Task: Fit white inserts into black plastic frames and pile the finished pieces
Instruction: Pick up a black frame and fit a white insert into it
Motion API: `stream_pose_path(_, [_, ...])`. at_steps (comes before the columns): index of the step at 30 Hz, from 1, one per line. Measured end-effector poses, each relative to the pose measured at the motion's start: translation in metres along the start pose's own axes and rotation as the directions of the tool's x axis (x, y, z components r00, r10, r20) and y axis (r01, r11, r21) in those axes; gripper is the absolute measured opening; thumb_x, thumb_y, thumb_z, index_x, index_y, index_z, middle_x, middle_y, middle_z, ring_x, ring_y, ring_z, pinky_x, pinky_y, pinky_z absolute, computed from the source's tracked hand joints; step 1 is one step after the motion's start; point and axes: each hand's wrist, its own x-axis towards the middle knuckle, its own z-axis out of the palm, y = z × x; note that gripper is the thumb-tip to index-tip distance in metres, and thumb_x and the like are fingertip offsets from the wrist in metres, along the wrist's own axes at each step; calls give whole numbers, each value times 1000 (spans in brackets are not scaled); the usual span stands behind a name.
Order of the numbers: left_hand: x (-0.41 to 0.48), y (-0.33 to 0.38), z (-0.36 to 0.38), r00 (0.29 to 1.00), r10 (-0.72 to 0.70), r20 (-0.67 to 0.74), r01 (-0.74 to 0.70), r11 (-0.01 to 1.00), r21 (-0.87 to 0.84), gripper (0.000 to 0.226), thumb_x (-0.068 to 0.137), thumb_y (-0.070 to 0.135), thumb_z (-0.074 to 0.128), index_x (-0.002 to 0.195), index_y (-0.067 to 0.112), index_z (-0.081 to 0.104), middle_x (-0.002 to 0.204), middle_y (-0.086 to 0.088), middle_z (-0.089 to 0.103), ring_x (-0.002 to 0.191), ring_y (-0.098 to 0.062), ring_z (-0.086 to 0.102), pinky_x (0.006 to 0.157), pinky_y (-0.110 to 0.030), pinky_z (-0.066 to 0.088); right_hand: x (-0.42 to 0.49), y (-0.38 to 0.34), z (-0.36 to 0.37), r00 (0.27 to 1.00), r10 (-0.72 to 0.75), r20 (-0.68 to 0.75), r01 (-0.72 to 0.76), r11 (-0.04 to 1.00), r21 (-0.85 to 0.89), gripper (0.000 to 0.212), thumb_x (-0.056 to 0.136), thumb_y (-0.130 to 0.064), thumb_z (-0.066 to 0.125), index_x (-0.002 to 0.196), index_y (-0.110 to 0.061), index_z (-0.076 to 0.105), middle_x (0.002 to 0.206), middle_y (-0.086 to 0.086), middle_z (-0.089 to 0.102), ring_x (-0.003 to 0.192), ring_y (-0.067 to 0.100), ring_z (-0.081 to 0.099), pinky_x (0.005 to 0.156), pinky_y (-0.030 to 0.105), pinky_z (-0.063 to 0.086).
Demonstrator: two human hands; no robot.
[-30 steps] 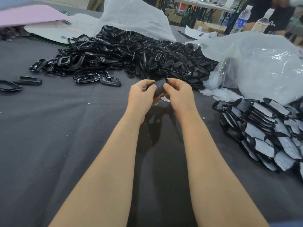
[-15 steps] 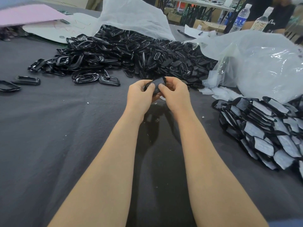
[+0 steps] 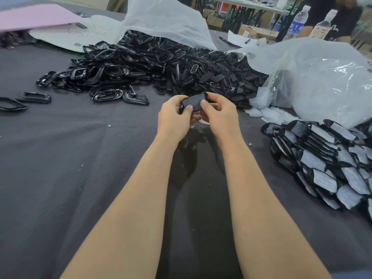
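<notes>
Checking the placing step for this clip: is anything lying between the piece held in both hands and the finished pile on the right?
Nothing visible blocks it. The frame, held by the left hand and right hand, is parted from the finished pile only by bare grey cloth; loose white inserts lie farther back.

A dark grey cloth fills the foreground, with a pink board lying at its far left corner. Beyond stands a white table with cardboard boxes near it, and two water bottles at right.
</notes>
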Motion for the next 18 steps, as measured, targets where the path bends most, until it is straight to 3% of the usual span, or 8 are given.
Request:
stream_pose_path(6, [-1, -1, 1, 1000, -2, -12, 2, 1000, -8, 18, 96, 4, 53, 104, 20, 56, 93, -9, 72, 68, -7, 70, 69, -20, 58, -1, -1, 1, 997, -74, -6, 72, 989, -132, 20, 92, -7, 57, 100, -25, 53, 91, 7, 68, 87, 23, 67, 89, 43, 54])
stream_pose_path(12, [0, 0, 2, 1000, 19, -25, -18, 998, 58, 20, 92, 5, 60, 106, 20, 58, 101, -9, 71, 91, -22, 70, 89, -40, 56, -2, -2, 2, 998, -58, -6, 57, 991, -123, 19, 92, -7, 57, 104, -21, 56, 93, 9, 69, 88, 24, 68, 88, 42, 55])
stream_pose_path(15, [2, -2, 0, 999, 4, -45, -2, 999, 41, 26, 93, 3, 57, 116, 14, 59, 102, -8, 71, 87, -16, 71, 86, -34, 58, -2, -2, 2, 997, -49, 62, 56, 992, -117, 22, 90, -6, 60, 105, -22, 55, 95, 9, 70, 90, 25, 68, 90, 44, 53])
stream_pose_path(18, [2, -2, 0, 999, -4, -33, 4, 1000, -8, 27, 94, -1, 53, 118, 11, 59, 96, -5, 71, 72, -4, 70, 74, -21, 58, -2, -2, 1, 997, -66, 29, 70, 986, -149, 22, 89, -6, 60, 102, -23, 56, 89, 3, 69, 89, 21, 68, 90, 43, 53])
